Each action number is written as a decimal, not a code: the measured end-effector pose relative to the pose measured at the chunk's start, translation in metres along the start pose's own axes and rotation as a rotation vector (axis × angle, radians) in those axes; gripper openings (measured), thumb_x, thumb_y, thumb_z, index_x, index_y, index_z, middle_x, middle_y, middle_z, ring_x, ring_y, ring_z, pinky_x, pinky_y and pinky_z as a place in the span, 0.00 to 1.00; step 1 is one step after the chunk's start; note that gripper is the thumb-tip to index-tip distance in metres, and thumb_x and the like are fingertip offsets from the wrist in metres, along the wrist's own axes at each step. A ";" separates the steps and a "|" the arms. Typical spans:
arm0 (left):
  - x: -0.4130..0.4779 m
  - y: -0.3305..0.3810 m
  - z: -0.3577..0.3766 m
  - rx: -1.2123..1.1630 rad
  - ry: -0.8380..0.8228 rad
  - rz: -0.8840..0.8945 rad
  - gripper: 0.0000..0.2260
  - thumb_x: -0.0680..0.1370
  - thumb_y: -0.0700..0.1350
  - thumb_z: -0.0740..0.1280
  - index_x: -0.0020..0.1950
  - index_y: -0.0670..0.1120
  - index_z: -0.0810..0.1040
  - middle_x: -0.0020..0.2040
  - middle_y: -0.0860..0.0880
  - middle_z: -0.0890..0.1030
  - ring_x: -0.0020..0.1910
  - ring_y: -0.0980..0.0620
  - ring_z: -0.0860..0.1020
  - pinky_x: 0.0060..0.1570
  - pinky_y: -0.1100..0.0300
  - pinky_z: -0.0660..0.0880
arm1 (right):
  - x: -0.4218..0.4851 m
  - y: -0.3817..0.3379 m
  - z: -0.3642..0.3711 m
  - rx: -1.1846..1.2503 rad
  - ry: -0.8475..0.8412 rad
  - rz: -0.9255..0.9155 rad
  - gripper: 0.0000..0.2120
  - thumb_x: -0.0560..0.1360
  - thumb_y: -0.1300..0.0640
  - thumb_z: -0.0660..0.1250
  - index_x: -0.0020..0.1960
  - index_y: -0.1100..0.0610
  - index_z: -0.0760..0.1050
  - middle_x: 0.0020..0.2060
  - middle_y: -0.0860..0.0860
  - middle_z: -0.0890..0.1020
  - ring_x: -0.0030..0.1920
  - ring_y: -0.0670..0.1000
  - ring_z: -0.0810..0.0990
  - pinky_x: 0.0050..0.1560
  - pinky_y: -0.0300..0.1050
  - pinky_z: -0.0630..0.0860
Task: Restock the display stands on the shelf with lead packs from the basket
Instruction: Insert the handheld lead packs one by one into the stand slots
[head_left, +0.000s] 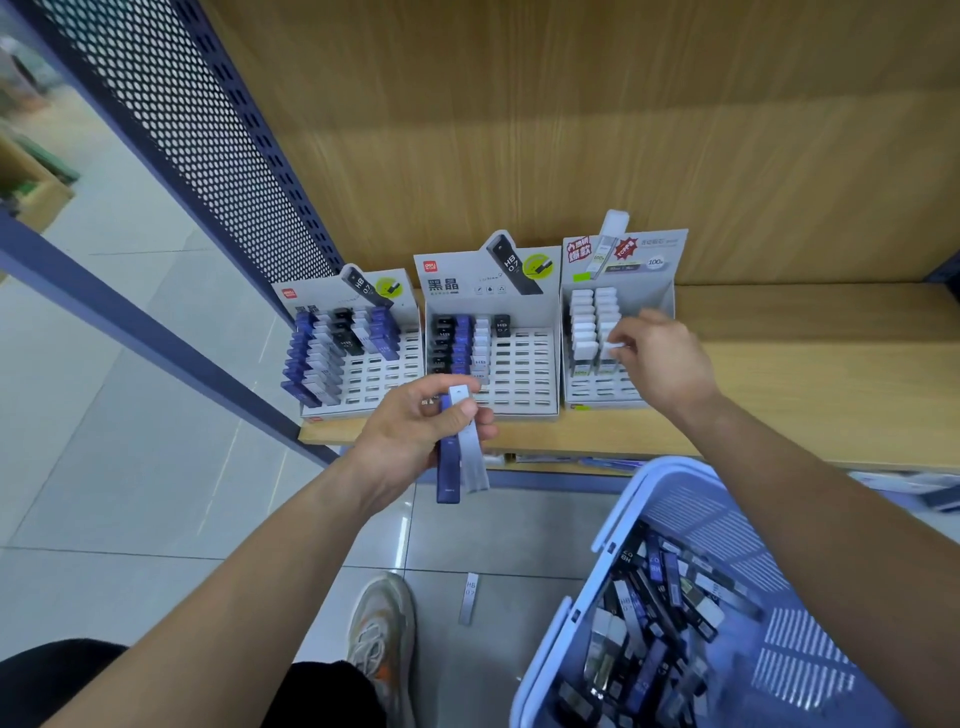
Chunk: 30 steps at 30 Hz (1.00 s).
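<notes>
Three white display stands sit on the wooden shelf (779, 415): a left stand (395, 384), a middle stand (524, 374) and a right stand (660, 296). My left hand (415, 436) grips two lead packs in front of the middle stand, a dark blue pack (448, 478) and a grey pack (474, 465). My right hand (660, 358) pinches a white lead pack (613, 347) at the second column of the right stand. A lilac basket (644, 499) at the lower right holds several lead packs.
A grey lead pack (468, 597) lies on the tiled floor beside my shoe (382, 639). A perforated blue metal panel (208, 156) borders the shelf on the left. A wood-grain back wall rises behind the stands.
</notes>
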<state>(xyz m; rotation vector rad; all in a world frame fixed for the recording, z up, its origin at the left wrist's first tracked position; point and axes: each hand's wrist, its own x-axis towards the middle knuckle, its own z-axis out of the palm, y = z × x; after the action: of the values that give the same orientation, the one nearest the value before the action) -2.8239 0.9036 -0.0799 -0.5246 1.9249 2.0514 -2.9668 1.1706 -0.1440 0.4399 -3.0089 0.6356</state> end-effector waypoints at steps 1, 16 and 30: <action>-0.001 0.000 -0.002 0.005 0.005 0.004 0.09 0.81 0.37 0.66 0.61 0.43 0.79 0.46 0.42 0.86 0.50 0.43 0.86 0.50 0.50 0.82 | -0.002 -0.003 -0.001 -0.010 0.010 0.010 0.07 0.79 0.59 0.67 0.55 0.56 0.81 0.50 0.53 0.78 0.48 0.58 0.81 0.46 0.51 0.78; 0.012 0.006 -0.006 0.029 0.115 0.133 0.07 0.80 0.37 0.69 0.57 0.41 0.83 0.48 0.43 0.87 0.46 0.47 0.85 0.50 0.53 0.81 | -0.056 -0.145 -0.003 0.862 -0.317 0.045 0.23 0.70 0.53 0.79 0.60 0.42 0.74 0.33 0.46 0.78 0.33 0.44 0.79 0.43 0.49 0.79; -0.004 0.003 -0.047 0.088 0.202 0.121 0.09 0.82 0.42 0.67 0.59 0.39 0.82 0.41 0.50 0.85 0.39 0.55 0.82 0.45 0.59 0.79 | -0.033 -0.182 0.016 0.932 -0.286 -0.031 0.06 0.75 0.58 0.73 0.51 0.53 0.79 0.45 0.51 0.80 0.39 0.47 0.78 0.39 0.44 0.80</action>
<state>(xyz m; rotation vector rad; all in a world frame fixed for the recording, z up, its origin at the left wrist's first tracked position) -2.8184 0.8565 -0.0779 -0.6310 2.2019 2.0422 -2.8836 1.0140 -0.0905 0.6237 -2.7173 2.1149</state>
